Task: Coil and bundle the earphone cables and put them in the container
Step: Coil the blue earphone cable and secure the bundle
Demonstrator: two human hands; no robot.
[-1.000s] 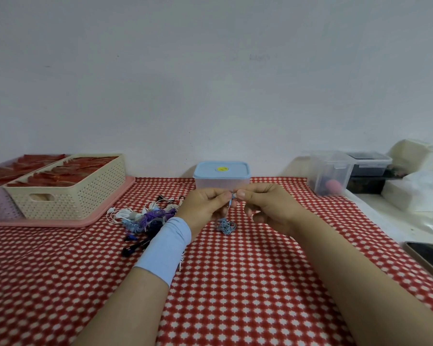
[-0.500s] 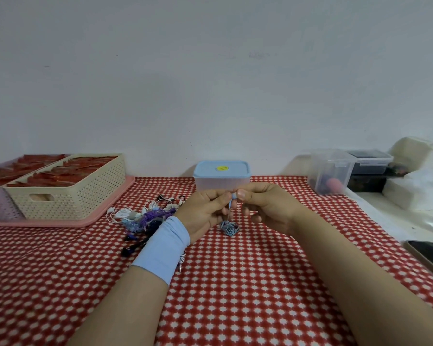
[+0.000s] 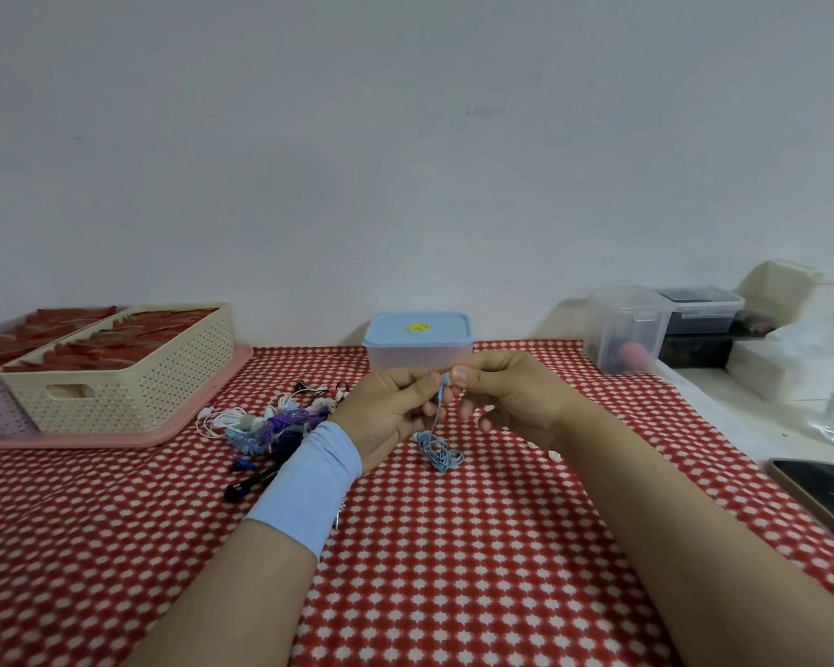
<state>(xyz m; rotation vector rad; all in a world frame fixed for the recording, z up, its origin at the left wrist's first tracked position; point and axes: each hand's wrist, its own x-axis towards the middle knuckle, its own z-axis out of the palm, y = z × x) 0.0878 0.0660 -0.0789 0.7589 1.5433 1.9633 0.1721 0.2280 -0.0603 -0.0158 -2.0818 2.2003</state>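
The left hand (image 3: 391, 411) and the right hand (image 3: 506, 397) meet just in front of the container (image 3: 417, 351), whose blue lid (image 3: 417, 325) is on. Each hand pinches the upper end of the light-blue earphone cable (image 3: 436, 450) between thumb and forefinger, so the fingers are narrow and closed on the cable. The rest of the cable hangs down into a loose tangle resting on the table (image 3: 453, 546). A pile of other earphones (image 3: 270, 421) lies to the left, near the left wrist.

The step in hand appears to be starting the coil.
- Anchor the cable end with one hand.
- Feed the cable with the other hand in even loops of equal size.
- Lift the tangle gradually so that knots open rather than tighten — do not pull hard.
- Remove the lid before placing the finished bundle.
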